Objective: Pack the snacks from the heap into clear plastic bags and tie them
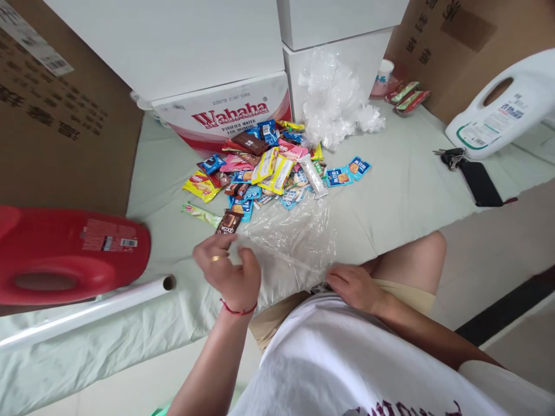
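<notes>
Gripping clear plastic [299, 248] on the near side of the table [390, 179], our left hand [228, 268], loosely pinched, and right hand [353, 286], fingers curled, seemingly have it part-spread, the snacks [265, 165] beyond lying loose.

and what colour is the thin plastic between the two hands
The thin plastic is clear and colourless; the head view shows it best.

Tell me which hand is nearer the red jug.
Left. The left hand is to the right of the red jug, with a gap between them; the right hand is farther right, at the edge of the clear plastic.
</notes>
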Demonstrator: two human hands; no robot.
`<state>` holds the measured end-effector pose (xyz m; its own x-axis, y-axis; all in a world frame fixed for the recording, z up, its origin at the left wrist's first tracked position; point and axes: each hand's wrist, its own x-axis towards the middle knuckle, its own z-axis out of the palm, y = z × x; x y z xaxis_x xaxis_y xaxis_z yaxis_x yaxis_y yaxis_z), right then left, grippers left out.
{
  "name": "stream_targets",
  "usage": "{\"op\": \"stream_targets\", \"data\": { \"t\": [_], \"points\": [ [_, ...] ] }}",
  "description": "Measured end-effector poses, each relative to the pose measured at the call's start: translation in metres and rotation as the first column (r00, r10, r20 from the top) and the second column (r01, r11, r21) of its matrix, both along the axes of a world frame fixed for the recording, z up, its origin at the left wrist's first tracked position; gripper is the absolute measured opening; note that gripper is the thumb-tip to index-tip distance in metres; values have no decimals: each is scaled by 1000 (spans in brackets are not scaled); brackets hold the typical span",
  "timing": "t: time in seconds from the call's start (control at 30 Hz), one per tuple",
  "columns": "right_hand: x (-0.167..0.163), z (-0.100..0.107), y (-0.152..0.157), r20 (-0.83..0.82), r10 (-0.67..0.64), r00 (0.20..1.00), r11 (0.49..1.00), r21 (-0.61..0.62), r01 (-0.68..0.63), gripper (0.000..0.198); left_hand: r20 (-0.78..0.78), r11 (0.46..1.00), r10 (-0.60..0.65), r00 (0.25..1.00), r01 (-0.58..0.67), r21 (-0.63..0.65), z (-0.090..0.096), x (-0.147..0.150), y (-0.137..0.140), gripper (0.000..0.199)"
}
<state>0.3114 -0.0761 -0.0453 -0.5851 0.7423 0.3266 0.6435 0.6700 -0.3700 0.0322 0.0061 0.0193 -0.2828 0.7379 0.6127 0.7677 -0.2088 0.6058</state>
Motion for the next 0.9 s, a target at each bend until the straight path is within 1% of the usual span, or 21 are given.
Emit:
{"op": "stream_targets", "data": {
  "t": [0.03,0.07,0.1,0.13,0.2,0.23,0.27,0.3,0.33,0.4,0.5,0.57,0.6,0.67,0.7,0.77,0.83,0.9],
  "points": [
    [-1,0,1,5,11,1000,1000,4,-11,23,-69,982,-188,980,189,10,10,10,-1,22],
    [-1,1,2,9,26,1000,1000,6,-26,23,-116,921,-390,913,388,-39,17,21,2,20],
    [-1,1,3,13,43,999,999,7,-43,23,-141,831,-555,820,542,-124,21,31,10,21],
    [0,2,3,16,61,998,998,6,-61,23,-156,740,-670,726,633,-228,20,42,21,22],
    [6,3,0,29,83,996,996,8,-84,23,-171,595,-794,583,690,-412,9,58,50,27],
    [10,4,-3,37,84,996,996,14,-84,23,-165,544,-826,539,685,-484,-1,63,64,30],
    [16,4,-8,46,78,996,997,20,-79,23,-163,527,-831,531,660,-536,-12,67,76,33],
    [22,5,-13,55,69,996,997,25,-70,23,-167,524,-827,537,629,-574,-23,68,85,35],
    [30,5,-19,64,54,997,998,25,-55,23,-180,537,-814,552,596,-598,-34,68,89,36],
    [46,6,-32,76,7,997,1000,11,-8,24,-219,579,-779,588,539,-611,-52,63,83,40],
    [70,10,-49,64,-78,995,996,-45,81,23,-282,680,-683,674,446,-582,-66,49,51,47],
    [83,17,-51,-6,-126,992,985,-123,124,17,-314,751,-580,752,344,-564,-70,42,26,51],
    [87,22,-47,-64,-158,985,976,-162,146,15,-324,775,-531,783,294,-559,-70,39,14,53],
    [89,34,-30,-182,-243,953,960,-183,210,13,-333,806,-451,828,218,-550,-71,38,-4,55],
    [85,39,-17,-229,-283,932,955,-162,250,14,-332,816,-424,843,195,-545,-71,39,-11,55],
    [69,47,13,-265,-308,914,951,-90,295,16,-327,834,-380,865,167,-526,-68,40,-18,55],
    [46,46,45,-219,-270,938,963,-38,268,24,-329,855,-342,880,146,-498,-61,39,-19,52],
    [22,37,71,-115,-203,972,979,-20,202,39,-354,871,-332,875,140,-472,-53,35,-12,47]
  ]
}}
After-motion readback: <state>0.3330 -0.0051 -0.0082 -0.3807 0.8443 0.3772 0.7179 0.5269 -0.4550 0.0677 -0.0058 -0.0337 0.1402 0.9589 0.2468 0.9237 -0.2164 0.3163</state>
